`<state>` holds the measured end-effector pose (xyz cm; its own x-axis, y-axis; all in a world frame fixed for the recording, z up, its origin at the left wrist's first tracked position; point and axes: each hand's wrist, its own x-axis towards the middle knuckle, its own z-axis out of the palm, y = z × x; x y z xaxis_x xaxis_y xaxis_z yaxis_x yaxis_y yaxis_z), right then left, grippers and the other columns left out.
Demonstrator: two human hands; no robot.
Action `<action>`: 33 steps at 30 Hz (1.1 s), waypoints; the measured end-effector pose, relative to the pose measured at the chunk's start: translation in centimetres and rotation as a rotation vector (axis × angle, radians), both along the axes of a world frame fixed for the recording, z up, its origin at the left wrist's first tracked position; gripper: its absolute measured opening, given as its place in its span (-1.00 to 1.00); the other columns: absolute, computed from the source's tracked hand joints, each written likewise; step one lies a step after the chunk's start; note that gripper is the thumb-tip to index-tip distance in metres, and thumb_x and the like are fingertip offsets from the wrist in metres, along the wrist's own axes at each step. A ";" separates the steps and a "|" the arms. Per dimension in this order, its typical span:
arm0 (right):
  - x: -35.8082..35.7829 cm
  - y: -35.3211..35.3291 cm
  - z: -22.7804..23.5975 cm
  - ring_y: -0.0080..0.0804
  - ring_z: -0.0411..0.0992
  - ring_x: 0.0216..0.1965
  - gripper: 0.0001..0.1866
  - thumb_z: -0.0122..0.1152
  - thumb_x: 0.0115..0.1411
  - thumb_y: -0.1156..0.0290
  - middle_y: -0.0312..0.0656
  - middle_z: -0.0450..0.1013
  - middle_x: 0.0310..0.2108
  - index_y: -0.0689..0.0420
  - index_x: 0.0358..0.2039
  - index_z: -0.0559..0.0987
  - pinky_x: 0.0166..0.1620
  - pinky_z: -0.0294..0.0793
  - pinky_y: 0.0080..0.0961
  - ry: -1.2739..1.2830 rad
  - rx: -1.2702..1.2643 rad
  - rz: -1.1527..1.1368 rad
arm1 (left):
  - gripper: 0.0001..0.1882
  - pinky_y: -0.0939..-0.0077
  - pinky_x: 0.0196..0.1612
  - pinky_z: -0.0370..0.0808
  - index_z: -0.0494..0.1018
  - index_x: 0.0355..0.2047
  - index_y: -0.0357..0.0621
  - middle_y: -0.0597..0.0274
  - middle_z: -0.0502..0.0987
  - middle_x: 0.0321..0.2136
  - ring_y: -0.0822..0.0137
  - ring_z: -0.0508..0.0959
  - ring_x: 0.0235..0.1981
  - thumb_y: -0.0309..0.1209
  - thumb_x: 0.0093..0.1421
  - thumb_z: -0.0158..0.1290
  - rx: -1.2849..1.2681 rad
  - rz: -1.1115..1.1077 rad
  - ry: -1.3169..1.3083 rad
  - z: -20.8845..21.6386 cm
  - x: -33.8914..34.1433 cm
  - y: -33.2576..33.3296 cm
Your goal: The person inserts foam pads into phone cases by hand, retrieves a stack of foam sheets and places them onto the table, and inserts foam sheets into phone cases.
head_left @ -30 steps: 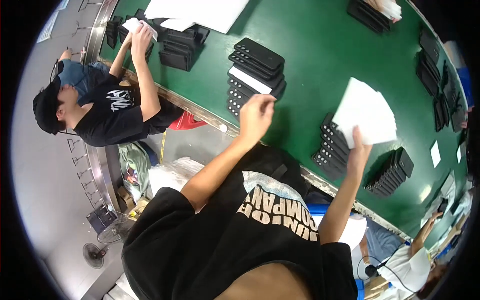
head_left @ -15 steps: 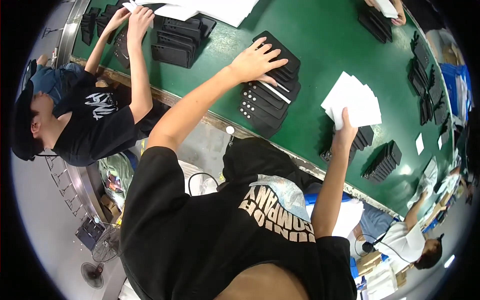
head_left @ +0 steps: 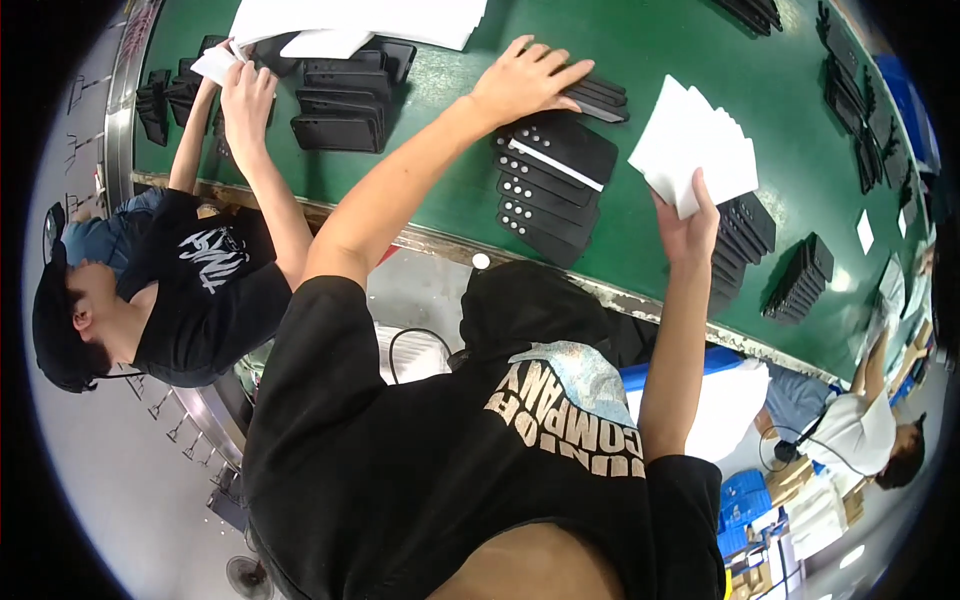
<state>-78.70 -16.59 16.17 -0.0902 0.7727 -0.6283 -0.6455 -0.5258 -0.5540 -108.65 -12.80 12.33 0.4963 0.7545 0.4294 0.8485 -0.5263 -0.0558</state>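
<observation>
A row of overlapping black phone-shaped panels (head_left: 550, 222), with pale round spots along their near-left ends, lies in front of me. One white sheet (head_left: 555, 165) shows as a strip between two of them. My left hand (head_left: 525, 80) rests over the far end of the row with its fingers spread. Beneath and beside that hand, several black panels (head_left: 603, 100) stand tilted, bunched together. To the right, my right hand (head_left: 690, 215) grips a fanned bundle of white sheets (head_left: 695, 145), thumb on top. The bundle is above the table, left of another row of black panels (head_left: 742, 235).
On the green table (head_left: 430, 170), more black panels (head_left: 340, 105) stand at left beneath white sheets (head_left: 380, 20). A co-worker's hands (head_left: 245, 90) hold folded white paper there. Another black stack (head_left: 800, 280) lies at right, near a co-worker in white (head_left: 855, 430).
My left hand has moved farther away, and the far panels now stand tilted apart from the row. The view has shifted. My right hand still grips the white sheets.
</observation>
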 end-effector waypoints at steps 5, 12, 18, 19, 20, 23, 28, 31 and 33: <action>0.3 -1.9 -0.8 -0.11 0.31 0.09 -0.42 0.15 0.22 0.37 0.02 0.27 0.11 0.21 0.21 0.21 0.13 0.33 -0.11 0.121 -0.105 -0.135 | -0.48 0.65 -0.23 0.42 0.46 -0.04 0.05 0.41 0.47 -0.34 0.42 0.45 -0.42 0.00 0.03 0.16 -0.089 0.043 0.062 0.0 -0.2 1.6; 1.2 -4.9 -0.8 -0.09 0.26 0.15 -0.43 0.15 0.21 0.36 0.00 0.25 0.13 0.12 0.21 0.23 0.19 0.22 0.07 0.264 -0.237 -0.314 | -0.39 0.57 -0.15 0.43 0.43 -0.01 0.05 0.34 0.47 -0.25 0.35 0.46 -0.33 0.09 -0.01 0.16 -0.134 -0.045 0.048 0.9 0.5 -2.1; -1.5 -2.5 -0.7 -0.04 0.22 0.18 -0.45 0.14 0.20 0.35 -0.01 0.26 0.13 0.13 0.19 0.25 0.28 0.12 0.16 0.319 -0.290 -0.327 | -0.21 0.46 -0.04 0.41 0.34 0.09 -0.03 0.18 0.41 -0.08 0.22 0.45 -0.18 0.16 -0.08 0.18 -0.200 0.025 -0.029 2.4 2.4 -4.0; -1.6 -2.0 -0.8 -0.05 0.21 0.19 -0.45 0.14 0.20 0.36 -0.01 0.26 0.14 0.13 0.18 0.26 0.28 0.11 0.17 0.299 -0.291 -0.325 | -0.17 0.44 -0.02 0.40 0.32 0.11 -0.05 0.15 0.39 -0.05 0.20 0.45 -0.16 0.16 -0.08 0.18 -0.237 0.041 -0.006 2.3 2.9 -3.7; -1.8 -1.6 -0.9 -0.05 0.21 0.19 -0.45 0.14 0.19 0.36 -0.01 0.25 0.14 0.12 0.18 0.26 0.28 0.09 0.19 0.279 -0.291 -0.324 | -0.14 0.43 0.01 0.39 0.29 0.14 -0.06 0.12 0.38 -0.02 0.18 0.44 -0.13 0.16 -0.09 0.18 -0.275 0.058 0.015 2.3 3.4 -3.4; -2.3 -1.3 -0.9 -0.05 0.21 0.19 -0.44 0.16 0.18 0.36 -0.02 0.25 0.14 0.10 0.19 0.26 0.28 0.09 0.20 0.265 -0.278 -0.316 | -0.14 0.42 0.05 0.36 0.25 0.18 -0.09 0.09 0.36 0.02 0.17 0.44 -0.09 0.11 -0.07 0.17 -0.337 0.036 0.070 2.2 3.4 -2.9; -3.0 -0.5 -0.7 -0.06 0.22 0.20 -0.40 0.18 0.17 0.35 -0.03 0.25 0.15 0.07 0.21 0.24 0.26 0.10 0.19 0.290 -0.214 -0.289 | -0.25 0.43 0.10 0.31 0.21 0.21 -0.12 0.07 0.36 0.04 0.18 0.44 -0.07 -0.10 0.03 0.12 -0.401 -0.079 0.195 2.5 2.7 -1.9; -3.1 0.5 -0.7 -0.05 0.20 0.21 -0.45 0.13 0.20 0.35 -0.02 0.26 0.14 0.11 0.19 0.25 0.26 0.08 0.25 0.281 -0.157 -0.262 | -0.31 0.42 0.12 0.30 0.20 0.22 -0.12 0.07 0.36 0.04 0.18 0.44 -0.08 -0.27 0.05 0.08 -0.380 -0.089 0.233 2.9 2.7 -1.7; -3.2 1.2 -0.8 -0.04 0.21 0.21 -0.45 0.13 0.20 0.35 -0.02 0.27 0.14 0.11 0.19 0.25 0.26 0.07 0.26 0.300 -0.147 -0.252 | -0.31 0.42 0.11 0.30 0.20 0.22 -0.12 0.07 0.36 0.04 0.18 0.44 -0.09 -0.31 0.04 0.08 -0.398 -0.095 0.166 3.4 2.3 -1.3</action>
